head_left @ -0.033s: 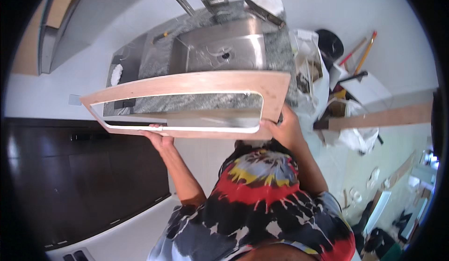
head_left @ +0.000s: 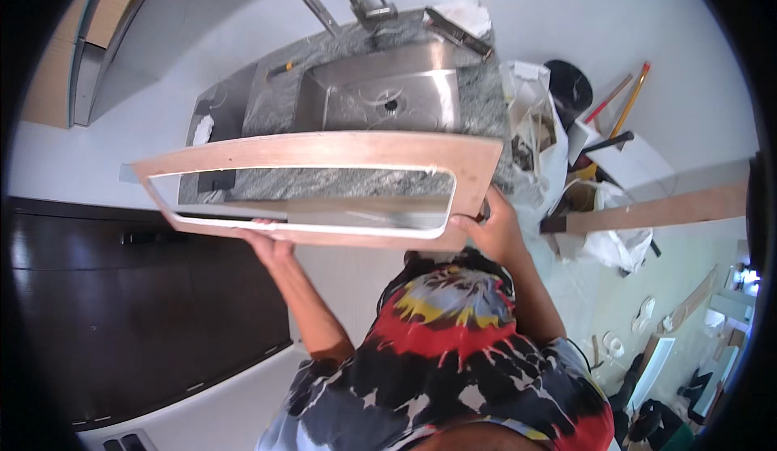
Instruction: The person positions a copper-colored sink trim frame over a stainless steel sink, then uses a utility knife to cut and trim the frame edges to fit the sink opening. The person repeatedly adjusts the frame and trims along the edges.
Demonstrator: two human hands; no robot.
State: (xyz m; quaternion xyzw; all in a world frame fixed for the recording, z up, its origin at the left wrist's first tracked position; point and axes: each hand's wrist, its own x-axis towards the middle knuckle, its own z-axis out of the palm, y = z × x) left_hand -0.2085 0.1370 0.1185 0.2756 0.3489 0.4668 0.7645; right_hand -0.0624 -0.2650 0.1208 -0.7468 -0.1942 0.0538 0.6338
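Observation:
Held up in front of me is a long plywood panel with a large round-cornered rectangular cut-out, its inner edge pale. My left hand supports the lower strip from beneath, fingers bent around its edge near the left part. At the right end, my right hand grips the panel, thumb on the near face and the other fingers behind. Through the opening I see part of the grey stone countertop. Beyond the panel's upper edge lies the steel sink, partly covered by it.
A faucet rises behind the sink. A tool with a dark and orange handle and a long metal tool lie on the counter. White bags, a black bucket and a plank stand right. A dark door is left.
The panel sits slightly lower in view, its left end shifted a little left. My left hand has moved slightly left with it. Both hands keep hold.

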